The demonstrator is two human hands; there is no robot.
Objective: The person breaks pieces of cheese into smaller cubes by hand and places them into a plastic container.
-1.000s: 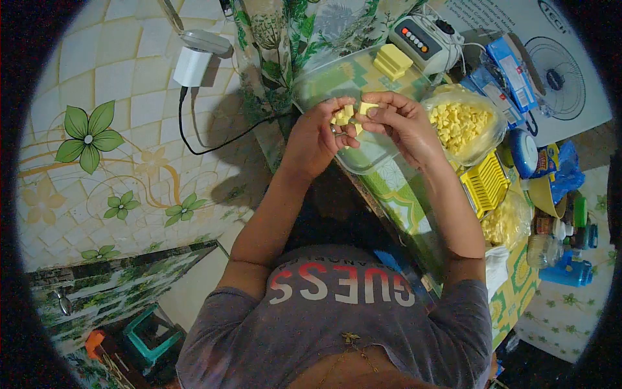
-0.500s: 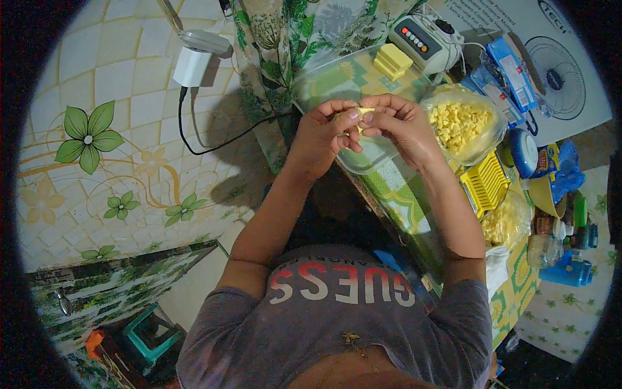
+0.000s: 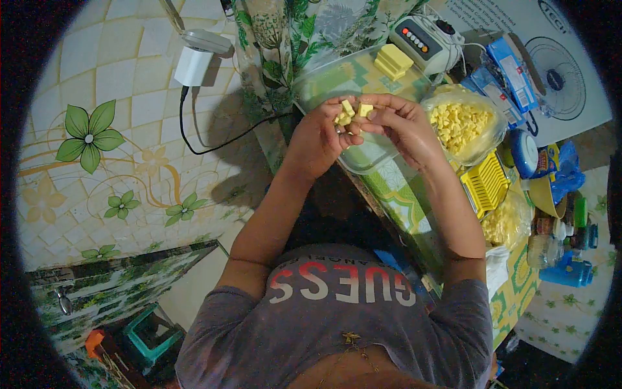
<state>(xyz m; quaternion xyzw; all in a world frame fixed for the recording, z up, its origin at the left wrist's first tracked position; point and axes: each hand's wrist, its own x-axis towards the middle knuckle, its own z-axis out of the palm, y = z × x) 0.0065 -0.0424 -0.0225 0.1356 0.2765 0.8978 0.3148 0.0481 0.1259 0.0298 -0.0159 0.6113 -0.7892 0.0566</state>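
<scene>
Several small yellow pieces (image 3: 345,113) lie in the curled fingers of my left hand (image 3: 319,137). Between thumb and forefinger, my right hand (image 3: 405,126) pinches another small yellow piece (image 3: 365,110). Both hands are raised close together over the front part of a clear plastic tray (image 3: 324,78). A stack of yellow blocks (image 3: 392,61) rests at the tray's far end. Right of my right hand, an open plastic bag (image 3: 461,128) is full of small yellow pieces.
A yellow slotted rack (image 3: 484,183) and a second bag of yellow pieces (image 3: 508,220) are at the right. Behind the tray stands a white device with coloured buttons (image 3: 424,42). Bottles (image 3: 544,249), a blue-lidded jar (image 3: 523,153) and blue packets (image 3: 512,71) sit farther right.
The hands came together over a yellow piece, then moved slightly apart. The pieces in my left hand show again, and my right hand pinches a separate one.
</scene>
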